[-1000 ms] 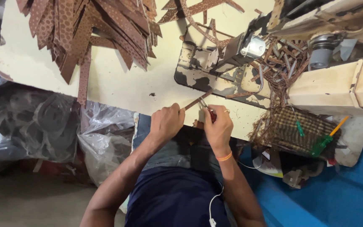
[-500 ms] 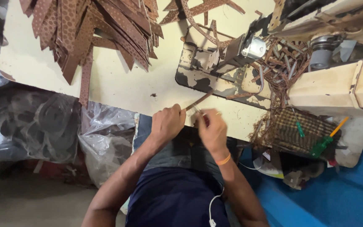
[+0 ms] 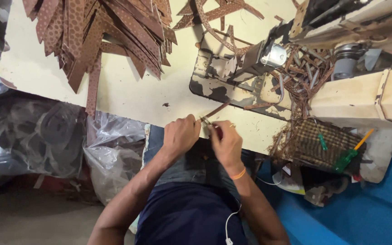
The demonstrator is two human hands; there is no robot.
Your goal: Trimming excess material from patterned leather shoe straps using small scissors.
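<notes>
At the near edge of the cream table (image 3: 128,97), the left hand (image 3: 181,135) and right hand (image 3: 225,144) both pinched one narrow brown patterned strip (image 3: 215,110), its far end lying toward the worn sewing machine base (image 3: 232,90).

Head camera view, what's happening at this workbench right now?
A person seated at a cream worktable pinches a thin brown patterned strip between the left hand and the right hand, just at the table's near edge. A heap of similar brown patterned strips lies at the far left, and a worn sewing machine stands right of it. A woven basket holds green-handled screwdrivers.
</notes>
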